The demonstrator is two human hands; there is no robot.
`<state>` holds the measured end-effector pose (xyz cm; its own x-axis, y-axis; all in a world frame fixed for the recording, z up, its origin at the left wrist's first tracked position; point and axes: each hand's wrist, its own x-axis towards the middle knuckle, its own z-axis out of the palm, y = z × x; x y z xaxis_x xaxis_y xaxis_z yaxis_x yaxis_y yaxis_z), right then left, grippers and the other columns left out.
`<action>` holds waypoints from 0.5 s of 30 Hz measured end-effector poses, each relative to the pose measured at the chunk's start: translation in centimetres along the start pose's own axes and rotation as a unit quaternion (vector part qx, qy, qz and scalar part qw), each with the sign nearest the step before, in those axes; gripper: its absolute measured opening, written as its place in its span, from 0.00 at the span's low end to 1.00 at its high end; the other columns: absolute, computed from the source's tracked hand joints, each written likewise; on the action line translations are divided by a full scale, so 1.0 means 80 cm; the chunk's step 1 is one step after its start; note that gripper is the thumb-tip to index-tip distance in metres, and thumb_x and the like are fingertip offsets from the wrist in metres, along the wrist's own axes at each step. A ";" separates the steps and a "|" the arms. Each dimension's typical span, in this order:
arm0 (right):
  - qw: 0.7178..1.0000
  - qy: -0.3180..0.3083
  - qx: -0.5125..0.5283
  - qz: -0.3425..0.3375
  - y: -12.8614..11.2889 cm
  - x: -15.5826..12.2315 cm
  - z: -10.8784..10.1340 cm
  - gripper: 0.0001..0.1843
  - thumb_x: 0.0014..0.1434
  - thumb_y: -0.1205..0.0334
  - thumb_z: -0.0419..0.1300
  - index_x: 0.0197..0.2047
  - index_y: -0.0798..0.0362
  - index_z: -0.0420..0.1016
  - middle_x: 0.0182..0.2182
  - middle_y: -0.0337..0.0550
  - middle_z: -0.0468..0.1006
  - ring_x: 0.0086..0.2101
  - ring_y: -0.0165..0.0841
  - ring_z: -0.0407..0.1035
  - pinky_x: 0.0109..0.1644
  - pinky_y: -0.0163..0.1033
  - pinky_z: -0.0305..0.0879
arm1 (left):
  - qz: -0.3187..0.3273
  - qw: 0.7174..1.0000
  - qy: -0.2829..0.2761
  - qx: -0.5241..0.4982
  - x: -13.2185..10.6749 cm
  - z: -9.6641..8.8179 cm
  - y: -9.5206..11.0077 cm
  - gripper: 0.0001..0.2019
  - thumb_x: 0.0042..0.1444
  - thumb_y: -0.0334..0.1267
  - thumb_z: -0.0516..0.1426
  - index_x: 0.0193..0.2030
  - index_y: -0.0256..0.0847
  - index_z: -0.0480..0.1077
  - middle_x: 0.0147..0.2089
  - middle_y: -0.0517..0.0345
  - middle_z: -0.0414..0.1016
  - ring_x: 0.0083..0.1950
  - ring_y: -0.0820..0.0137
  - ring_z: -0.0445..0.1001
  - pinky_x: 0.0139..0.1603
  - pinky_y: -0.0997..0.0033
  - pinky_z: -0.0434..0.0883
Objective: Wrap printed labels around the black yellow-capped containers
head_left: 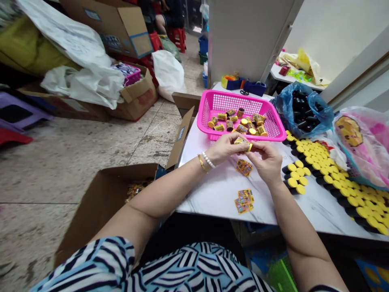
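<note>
My left hand (226,147) and my right hand (267,161) meet over the table, just in front of a pink plastic basket (209,132). Between their fingers is a small yellow-lidded canister (243,142) with a printed label, partly hidden by the fingers. Both hands are closed on it. Inside the basket lie several similar labelled canisters (230,125), tipped at various angles. Below my hands a small pile of printed stickers (244,167) rests on the table, and a second pile of stickers (244,201) sits nearer the front edge.
Rows of black canisters with yellow lids (328,166) cover the table's right side. Behind them stand a blue plastic bag of black pieces (300,109) and a pink printed bag (361,142). An open cardboard box (91,202) is at lower left. Scissors (244,92) lie behind the basket.
</note>
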<state>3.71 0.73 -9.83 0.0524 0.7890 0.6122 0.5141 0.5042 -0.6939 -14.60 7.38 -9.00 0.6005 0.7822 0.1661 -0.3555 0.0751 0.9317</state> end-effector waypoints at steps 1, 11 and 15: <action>0.999 -0.006 0.032 0.032 0.003 -0.001 0.003 0.16 0.60 0.56 0.72 0.51 0.48 0.80 0.42 0.44 0.83 0.40 0.36 0.79 0.48 0.47 0.82 | -0.004 1.000 -0.001 -0.002 0.000 0.000 -0.001 0.20 0.51 0.47 0.73 0.40 0.34 0.76 0.32 0.59 0.76 0.31 0.77 0.73 0.35 0.76 0.69; 0.994 -0.017 -0.051 -0.090 0.002 0.005 -0.013 0.19 0.59 0.60 0.72 0.53 0.46 0.79 0.44 0.44 0.83 0.42 0.39 0.78 0.51 0.50 0.80 | -0.064 0.996 0.001 -0.054 0.003 -0.009 0.004 0.23 0.49 0.51 0.73 0.38 0.32 0.76 0.33 0.51 0.79 0.28 0.74 0.76 0.29 0.75 0.70; 0.979 -0.001 -0.125 -0.164 0.000 0.001 -0.014 0.20 0.57 0.64 0.73 0.53 0.42 0.80 0.43 0.43 0.84 0.44 0.41 0.79 0.51 0.51 0.80 | -0.029 0.999 -0.010 -0.021 0.003 -0.002 0.001 0.20 0.53 0.49 0.72 0.35 0.32 0.76 0.31 0.55 0.78 0.28 0.78 0.74 0.31 0.78 0.69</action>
<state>4.63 0.42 -9.33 -0.1515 0.6004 0.7852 0.6959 0.6289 -0.3466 -14.62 7.71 -8.93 0.6355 0.7628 0.1194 -0.3492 0.1461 0.9256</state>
